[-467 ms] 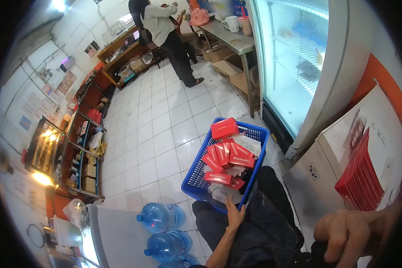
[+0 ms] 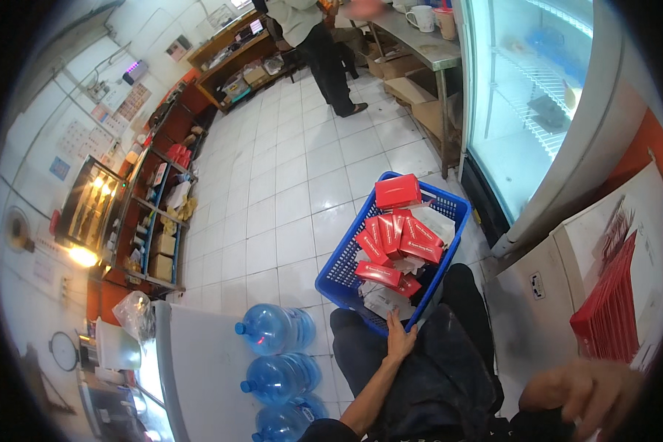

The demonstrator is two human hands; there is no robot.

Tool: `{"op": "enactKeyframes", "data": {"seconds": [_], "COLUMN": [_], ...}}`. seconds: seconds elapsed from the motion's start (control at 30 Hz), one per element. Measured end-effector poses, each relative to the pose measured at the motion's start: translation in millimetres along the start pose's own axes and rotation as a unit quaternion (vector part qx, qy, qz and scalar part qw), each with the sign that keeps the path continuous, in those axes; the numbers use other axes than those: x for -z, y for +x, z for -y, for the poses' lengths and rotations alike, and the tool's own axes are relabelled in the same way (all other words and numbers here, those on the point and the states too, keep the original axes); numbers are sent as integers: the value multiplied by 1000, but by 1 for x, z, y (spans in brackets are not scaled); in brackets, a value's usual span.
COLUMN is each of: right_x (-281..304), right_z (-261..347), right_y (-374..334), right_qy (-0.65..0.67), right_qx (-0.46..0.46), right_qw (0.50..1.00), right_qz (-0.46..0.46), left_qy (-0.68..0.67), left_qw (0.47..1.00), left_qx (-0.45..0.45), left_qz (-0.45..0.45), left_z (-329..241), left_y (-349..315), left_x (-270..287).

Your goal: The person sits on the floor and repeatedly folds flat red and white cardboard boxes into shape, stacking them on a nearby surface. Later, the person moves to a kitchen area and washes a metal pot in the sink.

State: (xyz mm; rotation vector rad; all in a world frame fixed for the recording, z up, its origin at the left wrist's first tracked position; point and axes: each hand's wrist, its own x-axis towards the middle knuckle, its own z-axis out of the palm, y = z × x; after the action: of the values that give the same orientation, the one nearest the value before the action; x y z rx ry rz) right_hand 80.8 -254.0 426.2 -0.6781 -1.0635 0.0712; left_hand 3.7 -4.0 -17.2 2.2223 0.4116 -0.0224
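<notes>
A blue plastic basket (image 2: 337, 274) with perforated sides rests against my lap and holds several small red boxes (image 2: 398, 233) and some white papers or flattened card. My left hand (image 2: 401, 339) grips its near rim, fingers over the edge. At the lower right is my right hand (image 2: 586, 394), smeared by motion, so whether it holds anything does not show. It is nearest to a stack of flat red cartons (image 2: 608, 313), which stands fanned on a white top beside me.
A lit glass-door fridge (image 2: 527, 110) stands at the right, next to a metal table (image 2: 431, 51) with mugs. Large blue water bottles (image 2: 280, 329) stand at my left by a white cabinet (image 2: 206, 368). A person (image 2: 320, 62) is at the back on the tiled floor (image 2: 287, 199).
The whole view has shifted, with the basket appearing farther right and slightly higher. My right hand has moved lower in view, and my left hand still holds the rim.
</notes>
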Motion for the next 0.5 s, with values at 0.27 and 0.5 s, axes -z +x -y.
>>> {"op": "enactKeyframes", "data": {"seconds": [0.27, 0.5], "right_x": [107, 126], "right_z": [-194, -258], "right_y": [-151, -254], "right_qy": [-551, -630], "right_qx": [-400, -582], "right_qw": [720, 509], "right_qz": [-136, 75], "left_qy": [-2, 6], "left_qw": [991, 968], "left_qx": [90, 148], "left_qz": [98, 203], "left_z": [20, 26], "left_y": [17, 14], "left_x": [-12, -21]}}
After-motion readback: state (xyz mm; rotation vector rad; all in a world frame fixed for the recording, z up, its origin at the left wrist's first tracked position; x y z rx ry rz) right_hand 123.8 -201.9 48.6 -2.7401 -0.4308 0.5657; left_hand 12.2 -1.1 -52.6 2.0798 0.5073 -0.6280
